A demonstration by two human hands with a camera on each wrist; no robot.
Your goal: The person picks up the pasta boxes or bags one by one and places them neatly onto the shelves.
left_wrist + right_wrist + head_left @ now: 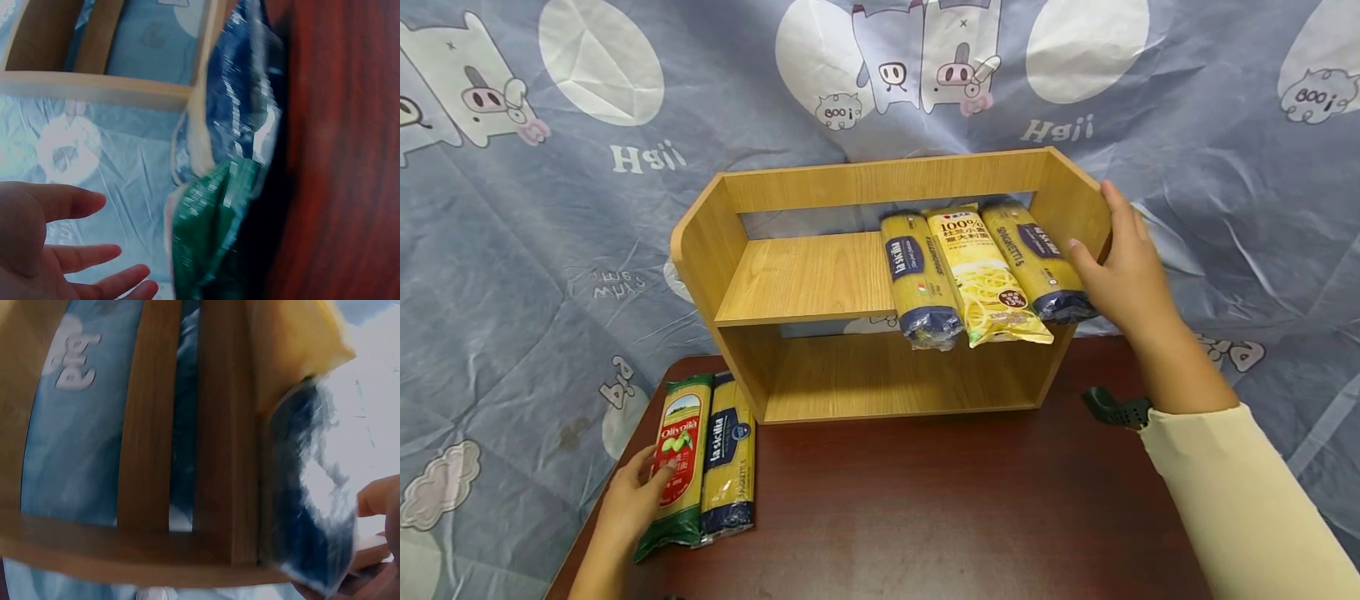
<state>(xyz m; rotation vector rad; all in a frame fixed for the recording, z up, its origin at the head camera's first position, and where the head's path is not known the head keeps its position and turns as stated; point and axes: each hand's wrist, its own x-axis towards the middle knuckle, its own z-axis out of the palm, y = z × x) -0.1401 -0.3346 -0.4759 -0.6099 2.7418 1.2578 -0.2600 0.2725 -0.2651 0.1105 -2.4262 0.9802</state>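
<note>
My left hand (pixel 628 500) is at the red and green Olivoilà pasta pack (pixel 681 454) on the table's left side. In the left wrist view its fingers (pixel 94 250) are extended and spread beside the pack's green end (pixel 209 225). A yellow and blue La Sicilia spaghetti pack (pixel 727 458) lies alongside. My right hand (pixel 1123 267) is at the right side panel of the wooden shelf (pixel 805 275), fingers along its outer side, thumb inward near another spaghetti pack (pixel 1033 258). Whether the thumb touches that pack is unclear.
On the upper shelf, a cream and yellow noodle pack (pixel 985 275) lies between two spaghetti packs, the left one (pixel 921 279) included. Pack ends overhang the front edge. The shelf stands on a dark red table (pixel 910 500) before a patterned cloth (pixel 715 92).
</note>
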